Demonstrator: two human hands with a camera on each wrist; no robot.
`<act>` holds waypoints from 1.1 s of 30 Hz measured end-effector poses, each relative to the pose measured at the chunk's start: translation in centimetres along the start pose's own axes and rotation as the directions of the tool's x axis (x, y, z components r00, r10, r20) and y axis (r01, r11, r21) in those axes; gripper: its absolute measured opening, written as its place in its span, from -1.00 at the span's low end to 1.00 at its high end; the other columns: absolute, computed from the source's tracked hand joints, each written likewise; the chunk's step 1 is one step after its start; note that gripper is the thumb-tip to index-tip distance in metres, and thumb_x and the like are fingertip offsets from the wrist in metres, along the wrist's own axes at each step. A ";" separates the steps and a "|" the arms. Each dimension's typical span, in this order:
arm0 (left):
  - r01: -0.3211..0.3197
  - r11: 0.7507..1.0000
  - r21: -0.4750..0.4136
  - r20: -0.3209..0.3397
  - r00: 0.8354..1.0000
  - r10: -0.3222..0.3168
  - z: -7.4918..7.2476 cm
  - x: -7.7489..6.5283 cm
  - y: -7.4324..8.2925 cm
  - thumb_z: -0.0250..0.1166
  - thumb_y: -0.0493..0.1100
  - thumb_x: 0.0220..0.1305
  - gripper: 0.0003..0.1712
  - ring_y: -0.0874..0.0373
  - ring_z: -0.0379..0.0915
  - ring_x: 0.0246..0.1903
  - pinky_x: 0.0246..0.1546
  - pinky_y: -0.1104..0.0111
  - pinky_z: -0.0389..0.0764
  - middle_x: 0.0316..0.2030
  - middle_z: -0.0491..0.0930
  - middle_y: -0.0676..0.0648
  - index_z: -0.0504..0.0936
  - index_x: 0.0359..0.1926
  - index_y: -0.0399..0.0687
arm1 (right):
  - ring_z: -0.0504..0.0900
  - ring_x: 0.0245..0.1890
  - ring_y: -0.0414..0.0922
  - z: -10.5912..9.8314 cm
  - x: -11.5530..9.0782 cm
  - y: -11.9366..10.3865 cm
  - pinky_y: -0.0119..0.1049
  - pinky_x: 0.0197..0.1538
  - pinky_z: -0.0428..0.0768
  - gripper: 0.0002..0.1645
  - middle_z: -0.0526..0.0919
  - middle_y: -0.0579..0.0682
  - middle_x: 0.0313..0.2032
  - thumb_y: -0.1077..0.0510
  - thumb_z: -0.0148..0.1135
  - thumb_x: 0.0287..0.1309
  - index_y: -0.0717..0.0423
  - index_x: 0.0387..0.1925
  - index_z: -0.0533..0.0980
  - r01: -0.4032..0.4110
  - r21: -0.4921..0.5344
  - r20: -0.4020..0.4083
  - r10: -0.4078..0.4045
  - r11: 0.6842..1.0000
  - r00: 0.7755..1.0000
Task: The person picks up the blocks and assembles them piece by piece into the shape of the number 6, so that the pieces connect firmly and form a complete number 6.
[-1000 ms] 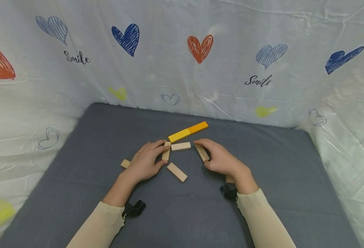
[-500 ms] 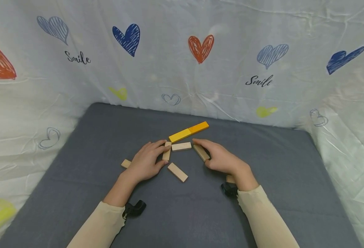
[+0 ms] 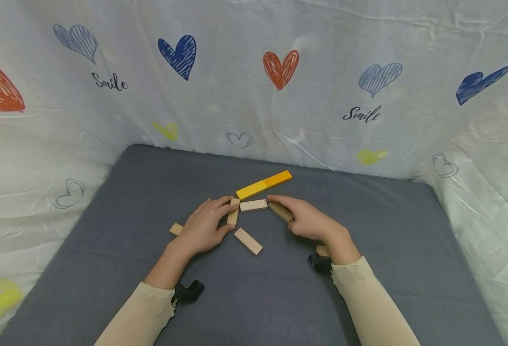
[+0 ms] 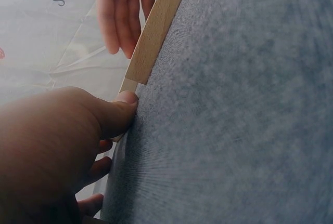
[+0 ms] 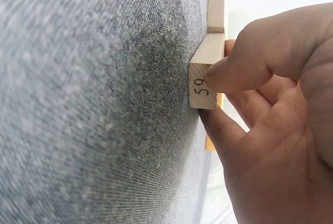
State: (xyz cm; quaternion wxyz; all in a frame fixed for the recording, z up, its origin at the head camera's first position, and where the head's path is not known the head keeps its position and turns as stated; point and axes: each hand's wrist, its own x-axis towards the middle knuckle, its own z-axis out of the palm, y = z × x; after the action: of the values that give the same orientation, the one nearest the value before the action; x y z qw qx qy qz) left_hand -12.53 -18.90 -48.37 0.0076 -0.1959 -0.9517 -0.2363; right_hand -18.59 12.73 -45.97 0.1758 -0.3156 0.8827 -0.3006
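Note:
My left hand holds a plain wooden block lying lengthwise away from me, thumb at its near end and fingers at its far end. In the right wrist view my right hand pinches another wooden block, whose end is marked 59. From the head view, this slanted block's far end sits right at the right end of a middle wooden block. The middle block's left end meets the block under my left hand. Just behind them lie a yellow block and an orange block, end to end.
A loose wooden block lies diagonally between the hands, nearer me. One more wooden block shows partly behind my left hand, another block beside my right wrist. Grey cloth covers the table; a white printed curtain hangs behind.
My right hand has slid its block slightly left, closing the gap to the middle block. The left hand stays in place on its block.

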 end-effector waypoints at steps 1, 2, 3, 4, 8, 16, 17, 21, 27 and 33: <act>0.000 1.000 0.001 0.000 1.000 0.000 0.0 0.0 0.0 0.55 -0.05 0.44 -0.31 -0.19 0.31 0.56 0.70 -0.11 0.13 0.58 0.38 -0.18 0.60 0.52 -0.01 | 0.55 0.32 -0.01 0.0 0.0 0.0 0.07 0.39 0.61 0.13 0.42 -0.03 0.56 0.59 0.00 0.12 -0.10 0.72 0.26 0.000 0.001 0.001 0.000 1.000 1.000; 0.001 1.000 -0.001 -0.001 1.000 -0.001 0.0 0.0 0.0 0.55 -0.05 0.44 -0.31 -0.19 0.32 0.55 0.70 -0.11 0.13 0.58 0.38 -0.18 0.60 0.52 -0.01 | 0.55 0.32 -0.01 0.0 0.0 0.0 0.06 0.38 0.61 0.13 0.43 -0.04 0.56 0.59 -0.01 0.13 -0.11 0.72 0.26 -0.001 0.002 0.003 0.001 1.000 1.000; 0.000 1.000 -0.001 -0.002 1.000 0.000 0.1 0.0 0.0 0.55 -0.05 0.44 -0.31 -0.20 0.32 0.55 0.70 -0.11 0.13 0.58 0.38 -0.18 0.60 0.51 -0.01 | 0.55 0.31 -0.02 -0.1 0.0 0.1 0.05 0.38 0.60 0.14 0.43 -0.05 0.56 0.59 -0.02 0.13 -0.12 0.72 0.26 -0.003 0.006 0.004 0.003 1.000 1.000; -0.001 1.000 0.000 -0.003 1.000 0.001 0.1 0.0 0.0 0.55 -0.05 0.44 -0.31 -0.20 0.32 0.55 0.70 -0.11 0.13 0.58 0.38 -0.18 0.60 0.52 -0.01 | 0.55 0.32 -0.02 -0.1 0.0 0.0 0.06 0.38 0.61 0.14 0.43 -0.05 0.56 0.60 -0.03 0.13 -0.11 0.71 0.26 0.001 0.009 0.004 -0.001 1.000 1.000; -0.011 1.000 0.002 -0.007 1.000 0.011 0.2 0.0 -0.1 0.54 -0.05 0.45 -0.31 -0.21 0.32 0.55 0.70 -0.10 0.13 0.58 0.38 -0.18 0.59 0.52 0.00 | 0.55 0.35 -0.02 -0.2 -0.1 0.0 0.07 0.41 0.60 0.14 0.44 -0.05 0.55 0.63 -0.05 0.12 -0.12 0.70 0.29 0.008 0.022 0.006 -0.008 1.000 1.000; -0.016 1.000 0.000 -0.011 1.000 0.016 0.3 0.0 -0.3 0.53 -0.05 0.45 -0.31 -0.21 0.32 0.55 0.70 -0.10 0.13 0.59 0.37 -0.18 0.59 0.53 0.01 | 0.55 0.27 -0.02 -0.4 -0.1 0.0 -0.04 0.22 0.62 0.12 0.44 -0.04 0.55 0.61 -0.02 0.12 -0.10 0.70 0.30 0.012 0.059 0.002 -0.012 0.998 1.000; -0.017 1.000 0.001 -0.011 1.000 0.017 0.3 0.0 -0.3 0.53 -0.05 0.46 -0.31 -0.21 0.32 0.55 0.70 -0.10 0.13 0.59 0.37 -0.18 0.59 0.53 0.01 | 0.55 0.24 -0.03 -0.4 -0.1 0.0 -0.06 0.16 0.61 0.12 0.44 -0.03 0.56 0.60 -0.01 0.12 -0.10 0.70 0.29 0.016 0.065 -0.002 -0.016 0.998 1.000; -0.020 1.000 0.005 -0.016 1.000 0.020 0.1 -0.1 -0.3 0.54 -0.06 0.45 -0.31 -0.21 0.33 0.54 0.70 -0.10 0.14 0.59 0.37 -0.18 0.59 0.52 0.00 | 0.54 0.15 0.00 -0.9 -0.5 -0.1 -0.05 -0.01 0.57 0.11 0.44 -0.03 0.55 0.54 0.07 0.10 -0.08 0.70 0.29 0.033 0.065 -0.027 -0.031 0.997 0.999; -0.022 1.000 0.010 -0.009 1.000 0.022 0.1 -0.1 -0.2 0.54 -0.06 0.45 -0.31 -0.20 0.33 0.54 0.70 -0.11 0.14 0.59 0.37 -0.18 0.59 0.53 -0.01 | 0.39 0.56 0.08 -1.5 -1.7 0.0 0.20 0.48 0.53 0.02 0.41 -0.02 0.59 0.39 0.30 0.19 0.04 0.69 0.30 0.055 0.057 -0.062 -0.052 0.997 0.997; -0.023 1.000 0.011 -0.010 1.000 0.023 0.2 -0.1 -0.2 0.54 -0.07 0.45 -0.31 -0.21 0.33 0.54 0.70 -0.12 0.15 0.58 0.37 -0.20 0.59 0.52 -0.01 | 0.34 0.60 0.09 -1.6 -3.6 0.7 0.26 0.56 0.43 0.00 0.39 -0.04 0.59 0.30 0.41 0.24 0.03 0.68 0.31 0.027 0.058 -0.089 -0.022 0.998 0.996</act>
State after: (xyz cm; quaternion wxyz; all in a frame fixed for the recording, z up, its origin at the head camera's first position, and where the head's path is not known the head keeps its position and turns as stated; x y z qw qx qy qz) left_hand -12.53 -19.01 -48.62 0.0160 -0.2058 -0.9505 -0.2322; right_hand -17.05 16.19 -44.73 0.1422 -0.3075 0.8764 -0.3423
